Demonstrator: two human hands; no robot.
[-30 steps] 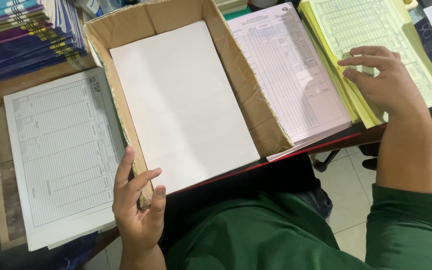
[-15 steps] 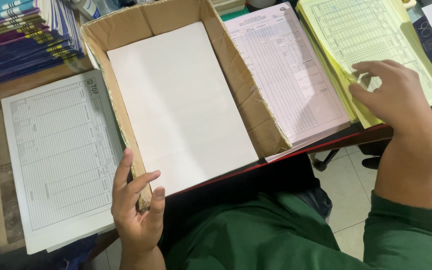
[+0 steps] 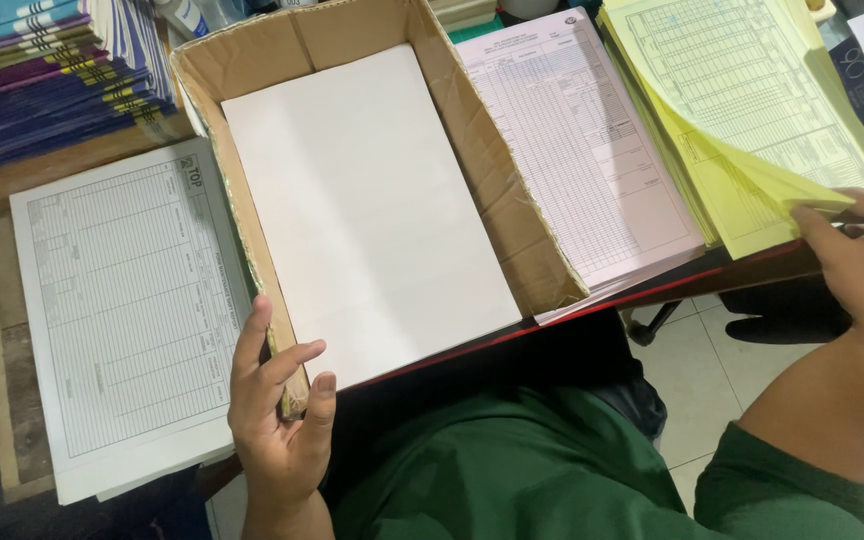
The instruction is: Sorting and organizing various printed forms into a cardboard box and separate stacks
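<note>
- the right hand point(image 3: 857, 265) pinches the near corner of the top sheet of the stack of yellow printed forms point(image 3: 742, 110), thumb and fingers closed on the paper; that corner curls up off the pile while the rest of the sheet lies flat.
- the left hand point(image 3: 282, 420) is spread, palm up, fingers loose, holding nothing; its thumb rests against the near left corner of the open brown cardboard box point(image 3: 512, 220).
- the yellow stack sits at the right end of the desk, its near edge at the desk's front edge point(image 3: 712, 285).
- just left of it lies a stack of pale pink printed forms point(image 3: 582, 150), touching the box's right wall.
- inside the box lies a pile of plain white sheets point(image 3: 367, 210), filling most of its floor.
- left of the box, at the desk's near left corner, lies a stack of white ruled forms point(image 3: 127, 310).
- a pile of coloured booklets point(image 3: 52, 80) fills the far left corner.
- judging by this, the step in hand is peeling one yellow form free; the next move calls for separating a single sheet cleanly, without dragging the one beneath.
</note>
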